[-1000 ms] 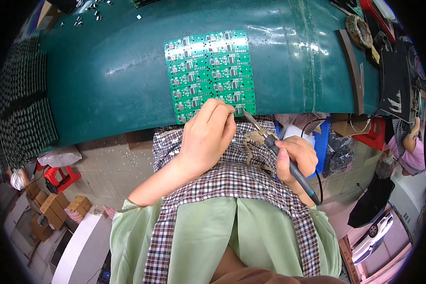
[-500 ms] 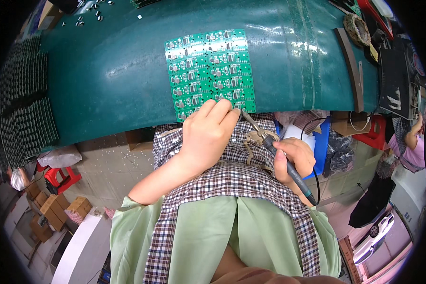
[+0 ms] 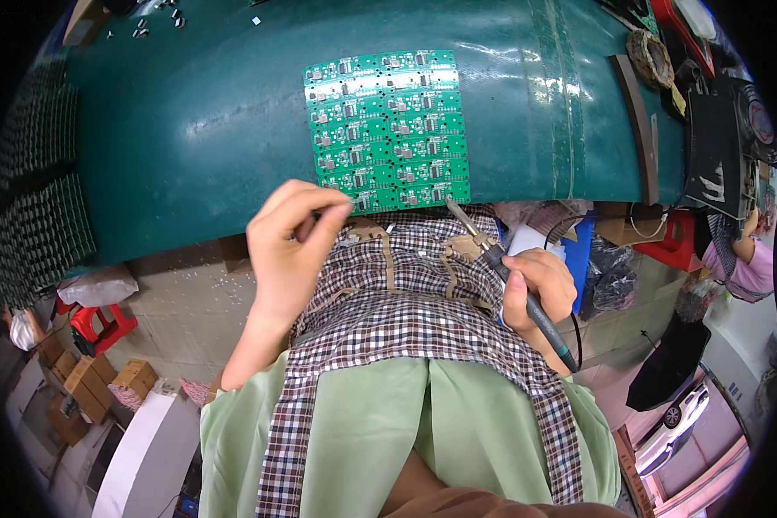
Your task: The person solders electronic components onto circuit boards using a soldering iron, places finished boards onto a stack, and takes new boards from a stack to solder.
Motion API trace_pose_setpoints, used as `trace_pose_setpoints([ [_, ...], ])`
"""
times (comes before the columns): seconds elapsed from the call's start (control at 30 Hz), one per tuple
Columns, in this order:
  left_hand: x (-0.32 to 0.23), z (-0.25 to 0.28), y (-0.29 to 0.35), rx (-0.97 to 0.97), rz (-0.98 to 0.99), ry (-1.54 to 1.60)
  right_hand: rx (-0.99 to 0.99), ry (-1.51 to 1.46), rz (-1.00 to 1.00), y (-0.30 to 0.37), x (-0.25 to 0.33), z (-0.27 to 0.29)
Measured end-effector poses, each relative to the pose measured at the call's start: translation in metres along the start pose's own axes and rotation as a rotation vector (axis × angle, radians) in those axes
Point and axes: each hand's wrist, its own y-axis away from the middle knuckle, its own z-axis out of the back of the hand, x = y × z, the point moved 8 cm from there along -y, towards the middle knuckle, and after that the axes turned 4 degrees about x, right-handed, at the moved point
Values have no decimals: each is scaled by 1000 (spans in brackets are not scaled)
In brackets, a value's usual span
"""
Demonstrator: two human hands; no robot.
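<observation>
Green matting covers the bench (image 3: 190,138), with a green circuit panel (image 3: 387,129) lying at 12 o'clock near its front edge. At 9 o'clock of the panel's lower corner, the left hand (image 3: 289,246) pinches fingertips together; whether it holds anything is unclear. At 3 o'clock, the right hand (image 3: 540,289) grips a soldering iron (image 3: 502,269), tip touching the panel's lower edge.

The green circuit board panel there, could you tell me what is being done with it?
A person seated at a dark green workbench has a soldering iron in the right hand, its tip at the near edge of the green circuit board panel. The left hand, fingers pinched, sits at the panel's near left corner. Whether it grips anything cannot be told.
</observation>
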Motion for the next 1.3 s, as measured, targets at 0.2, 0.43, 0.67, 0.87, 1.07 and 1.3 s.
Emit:
trace_pose_setpoints([
  [0.2,17,65,2,-526,-39,-157,-10,-36,13,-1,-7,15],
  [0.43,-5,131,-12,-844,-196,-418,-156,-89,-53,3,-26,36],
  [0.67,-46,47,-73,-482,-440,-512,-82,-220,-234,-44,-29,-4],
  [0.87,-21,-4,-90,-303,-259,-280,21,-122,-195,-83,-26,-38],
  [1.07,-11,-18,-100,-216,-171,-306,59,-90,-233,-98,-36,-53],
  [1.3,-9,-21,-100,-244,-223,-301,69,-124,-242,-100,-42,-60],
])
